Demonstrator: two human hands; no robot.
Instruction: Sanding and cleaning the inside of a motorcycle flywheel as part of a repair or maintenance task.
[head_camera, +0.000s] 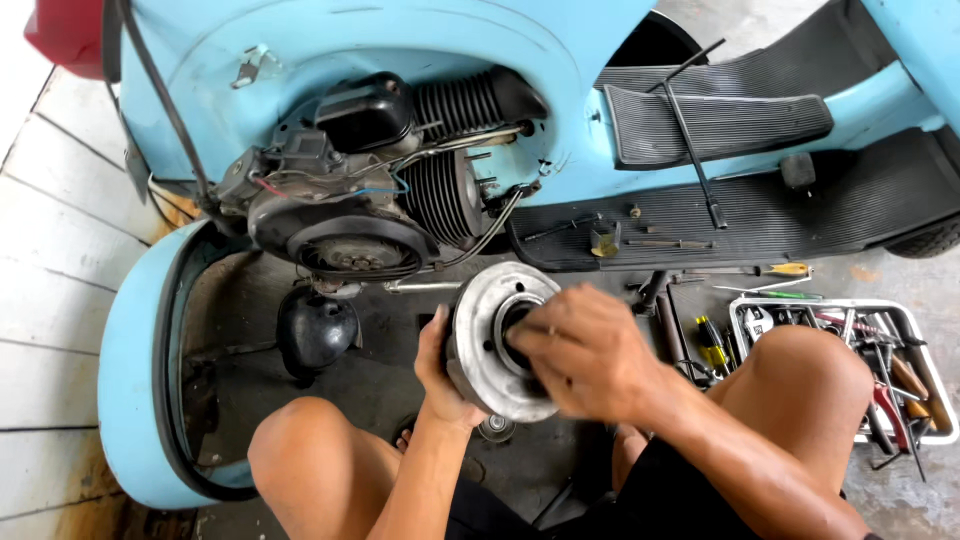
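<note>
While squatting by the blue scooter, one person grips one metal drum, near centre.
L hand cups its rim, fingers wrapped behind; R hand fingers pressed into the hub. Looks heavy, stiff, prob. greasy, so hold by the rim w/ both hands. One tool tray right.

The grey concrete floor carries a light blue scooter lying on its side. A white tray of hand tools rests on the floor at right, with loose screwdrivers just above it and a small glass near the middle.
</note>
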